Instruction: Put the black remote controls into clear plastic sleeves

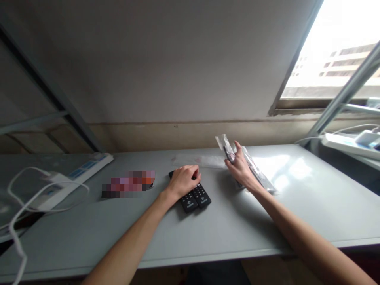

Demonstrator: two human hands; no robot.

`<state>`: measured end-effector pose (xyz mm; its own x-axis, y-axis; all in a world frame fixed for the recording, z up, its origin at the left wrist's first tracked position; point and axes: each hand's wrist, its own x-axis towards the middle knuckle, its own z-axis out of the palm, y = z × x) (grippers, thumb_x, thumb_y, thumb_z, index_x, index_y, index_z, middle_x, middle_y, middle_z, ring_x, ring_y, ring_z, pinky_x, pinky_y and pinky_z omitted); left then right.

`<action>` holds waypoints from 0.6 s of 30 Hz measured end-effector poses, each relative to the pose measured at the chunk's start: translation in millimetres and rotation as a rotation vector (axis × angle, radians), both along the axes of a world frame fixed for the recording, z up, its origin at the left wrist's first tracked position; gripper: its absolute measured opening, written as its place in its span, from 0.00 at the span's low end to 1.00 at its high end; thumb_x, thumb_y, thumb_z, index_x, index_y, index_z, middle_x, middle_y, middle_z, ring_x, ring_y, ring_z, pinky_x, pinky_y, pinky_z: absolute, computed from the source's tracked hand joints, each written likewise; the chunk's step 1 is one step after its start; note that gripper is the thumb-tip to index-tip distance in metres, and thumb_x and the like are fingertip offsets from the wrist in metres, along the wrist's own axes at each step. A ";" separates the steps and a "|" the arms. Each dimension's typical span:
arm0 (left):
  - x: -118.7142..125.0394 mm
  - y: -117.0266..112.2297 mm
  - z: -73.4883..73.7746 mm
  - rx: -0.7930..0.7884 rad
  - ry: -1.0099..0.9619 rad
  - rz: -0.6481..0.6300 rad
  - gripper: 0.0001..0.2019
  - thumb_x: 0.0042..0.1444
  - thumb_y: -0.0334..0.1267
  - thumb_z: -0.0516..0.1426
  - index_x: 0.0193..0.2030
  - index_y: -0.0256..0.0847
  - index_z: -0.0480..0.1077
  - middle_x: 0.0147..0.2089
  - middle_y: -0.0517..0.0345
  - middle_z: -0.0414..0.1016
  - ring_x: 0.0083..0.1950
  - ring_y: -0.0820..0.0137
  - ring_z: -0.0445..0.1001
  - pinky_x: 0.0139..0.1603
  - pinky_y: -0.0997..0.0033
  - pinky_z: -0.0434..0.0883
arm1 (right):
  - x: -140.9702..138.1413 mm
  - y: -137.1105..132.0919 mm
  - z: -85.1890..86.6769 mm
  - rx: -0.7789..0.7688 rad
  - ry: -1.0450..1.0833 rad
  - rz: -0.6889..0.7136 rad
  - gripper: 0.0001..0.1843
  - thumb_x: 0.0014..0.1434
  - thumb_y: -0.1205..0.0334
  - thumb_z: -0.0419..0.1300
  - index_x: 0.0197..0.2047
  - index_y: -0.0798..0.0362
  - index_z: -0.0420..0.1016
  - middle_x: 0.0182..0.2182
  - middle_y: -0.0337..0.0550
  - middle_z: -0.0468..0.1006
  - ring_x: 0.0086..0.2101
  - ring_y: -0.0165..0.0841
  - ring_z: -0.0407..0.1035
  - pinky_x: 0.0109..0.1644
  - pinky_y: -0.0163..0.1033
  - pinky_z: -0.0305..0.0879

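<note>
Two black remote controls (190,202) lie side by side on the grey desk. My left hand (184,180) rests over their upper part with curled fingers closed on them, hiding many of the buttons. To the right, my right hand (239,166) grips a dark remote control in a clear plastic bag (222,142), whose loose end sticks up past the fingers. Beneath and beside that hand are more clear bags with dark contents (261,176). A flat clear plastic sleeve (204,160) lies behind both hands.
A pixelated object (129,184) lies left of my left hand. Farther left, a white power strip (86,172) has a looping white cable (16,237). Metal frame bars (344,95) rise at both sides. Another power strip (347,146) is at right, below the window.
</note>
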<state>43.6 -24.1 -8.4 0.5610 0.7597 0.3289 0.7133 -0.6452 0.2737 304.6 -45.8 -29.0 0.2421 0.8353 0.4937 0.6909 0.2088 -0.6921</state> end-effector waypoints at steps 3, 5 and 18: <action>-2.1 3.0 -2.5 -0.062 -0.062 -0.128 0.07 0.62 0.36 0.61 0.32 0.43 0.70 0.32 0.60 0.76 0.34 0.67 0.74 0.36 0.69 0.66 | -5.6 -4.2 -7.3 -0.093 -0.361 -0.034 0.48 0.61 0.69 0.54 0.81 0.52 0.41 0.60 0.62 0.68 0.52 0.51 0.73 0.58 0.56 0.73; -3.3 4.0 -3.1 -0.094 -0.100 -0.218 0.09 0.63 0.36 0.60 0.31 0.43 0.69 0.31 0.61 0.74 0.32 0.69 0.72 0.36 0.70 0.66 | -8.8 -5.9 -14.7 -0.148 -0.499 -0.064 0.52 0.57 0.74 0.52 0.81 0.52 0.40 0.62 0.63 0.67 0.56 0.53 0.71 0.60 0.56 0.72; 2.0 1.3 -3.3 -0.022 -0.100 -0.341 0.14 0.66 0.39 0.61 0.29 0.42 0.67 0.31 0.59 0.75 0.35 0.68 0.72 0.41 0.68 0.68 | -8.6 -7.4 -37.0 -0.107 -0.692 -0.066 0.66 0.44 0.81 0.54 0.82 0.45 0.34 0.78 0.55 0.50 0.75 0.57 0.46 0.73 0.65 0.57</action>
